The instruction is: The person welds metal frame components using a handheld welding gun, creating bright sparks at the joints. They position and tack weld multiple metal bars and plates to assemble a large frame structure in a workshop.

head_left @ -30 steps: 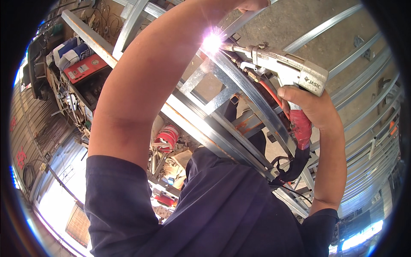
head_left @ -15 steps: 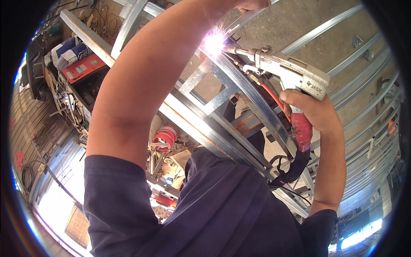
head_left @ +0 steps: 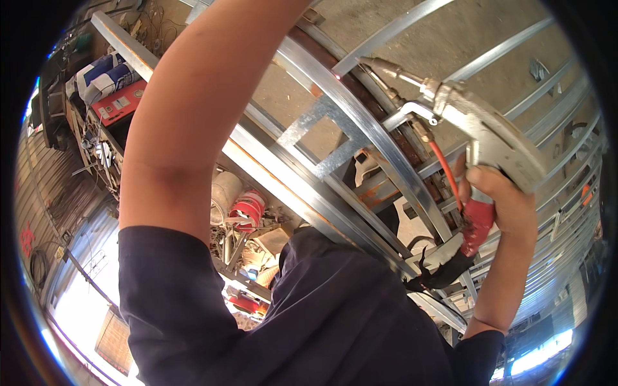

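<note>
My right hand (head_left: 503, 190) is wrapped round the handle of a silver-grey welding gun (head_left: 489, 125), with a red hose (head_left: 444, 164) running along its underside. The gun's nozzle (head_left: 380, 65) points to the upper left, and no arc burns at it. Below the nozzle, a small reddish spot shows where a crossbar (head_left: 399, 29) meets a long, shiny square metal tube (head_left: 360, 116). My left arm (head_left: 193, 96) reaches up across the frame, its hand beyond the top edge. A flat galvanized bracket (head_left: 309, 128) sits beside the tube.
Several parallel metal bars (head_left: 502, 48) extend to the right. A thick pale beam (head_left: 290, 199) crosses in front of my body. At left stand a red machine (head_left: 119, 103) and cluttered shelving. A red bucket (head_left: 248, 209) and scrap lie below. A dark cable (head_left: 444, 270) trails from the gun.
The bright arc and sparks have gone out. My right hand has drawn the welding gun away to the right. My left hand has passed out of view at the top.
</note>
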The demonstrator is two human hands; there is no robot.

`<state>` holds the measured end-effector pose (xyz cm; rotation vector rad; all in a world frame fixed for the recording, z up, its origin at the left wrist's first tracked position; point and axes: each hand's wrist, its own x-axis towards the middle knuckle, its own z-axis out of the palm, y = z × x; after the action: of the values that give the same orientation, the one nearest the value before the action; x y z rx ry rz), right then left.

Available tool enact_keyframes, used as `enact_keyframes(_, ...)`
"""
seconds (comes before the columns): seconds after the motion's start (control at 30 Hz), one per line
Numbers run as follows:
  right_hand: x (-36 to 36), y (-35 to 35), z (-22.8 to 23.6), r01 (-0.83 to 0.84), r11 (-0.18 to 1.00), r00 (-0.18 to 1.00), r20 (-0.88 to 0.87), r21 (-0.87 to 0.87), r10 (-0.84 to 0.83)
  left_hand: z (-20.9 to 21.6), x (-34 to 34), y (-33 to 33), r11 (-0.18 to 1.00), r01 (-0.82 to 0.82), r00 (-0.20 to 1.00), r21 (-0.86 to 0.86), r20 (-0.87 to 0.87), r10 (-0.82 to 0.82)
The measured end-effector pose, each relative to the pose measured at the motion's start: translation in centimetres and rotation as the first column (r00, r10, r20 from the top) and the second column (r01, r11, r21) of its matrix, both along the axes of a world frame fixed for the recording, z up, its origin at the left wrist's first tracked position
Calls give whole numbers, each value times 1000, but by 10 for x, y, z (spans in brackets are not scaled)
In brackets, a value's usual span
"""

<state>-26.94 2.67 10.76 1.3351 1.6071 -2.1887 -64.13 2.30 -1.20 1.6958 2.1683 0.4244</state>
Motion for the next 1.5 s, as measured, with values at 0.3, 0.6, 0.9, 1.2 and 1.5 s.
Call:
enact_keyframes(0.3,-99,-2,-21,-2,999,992,-129,-49,-4,-31,-69,-6,795,265,847,-545,-263,-462)
enact_keyframes(0.6,-127,-12,-62,-107,971,988,-131,-213,80,-27,-70,-3,854,205,952,-478,-105,-287)
enact_keyframes(0.9,-134,-14,-69,-140,966,981,-161,-216,106,-32,-78,5,844,100,991,-526,-25,-133)
enact_keyframes(1.2,-133,-14,-64,-144,975,979,-166,-171,116,-12,-74,-12,863,60,995,-502,96,-14)
enact_keyframes(1.5,-133,-11,-65,-153,974,979,-157,-165,128,-17,-70,-9,887,67,993,-457,115,-16)
